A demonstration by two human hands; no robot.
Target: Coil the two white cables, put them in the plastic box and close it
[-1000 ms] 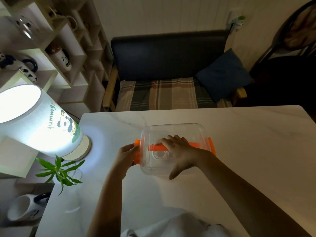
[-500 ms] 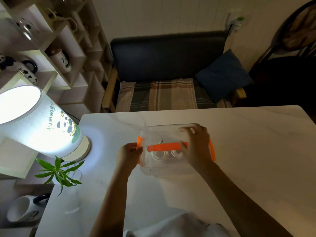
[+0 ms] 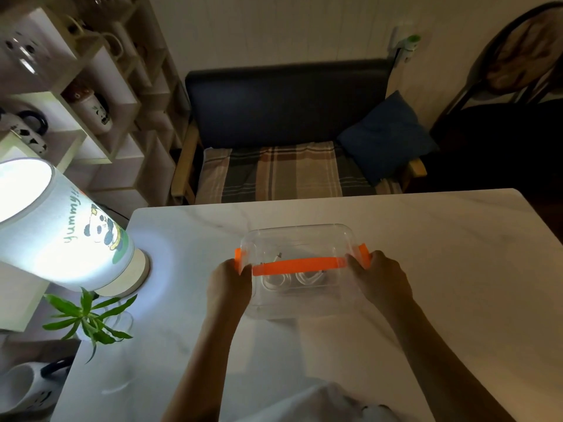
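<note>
A clear plastic box [image 3: 300, 239] with its lid on sits in the middle of the white table [image 3: 441, 254]. An orange handle [image 3: 300, 265] lies across the lid, and orange latches show at the left end [image 3: 238, 257] and right end [image 3: 364, 253]. Through the lid I see two coiled white cables [image 3: 294, 278] side by side on the bottom. My left hand [image 3: 230, 284] presses on the left end of the box at the latch. My right hand [image 3: 379, 278] grips the right end at its latch.
A lit lamp [image 3: 61, 233] with a panda print stands at the table's left edge, with a small green plant [image 3: 88, 315] in a glass beside it. Shelves with mugs [image 3: 94, 111] fill the left. A dark bench [image 3: 283, 117] with a blue cushion [image 3: 387, 135] is behind the table.
My right hand left the top of the lid and moved to the right end of the box. The left hand stayed at the left latch.
</note>
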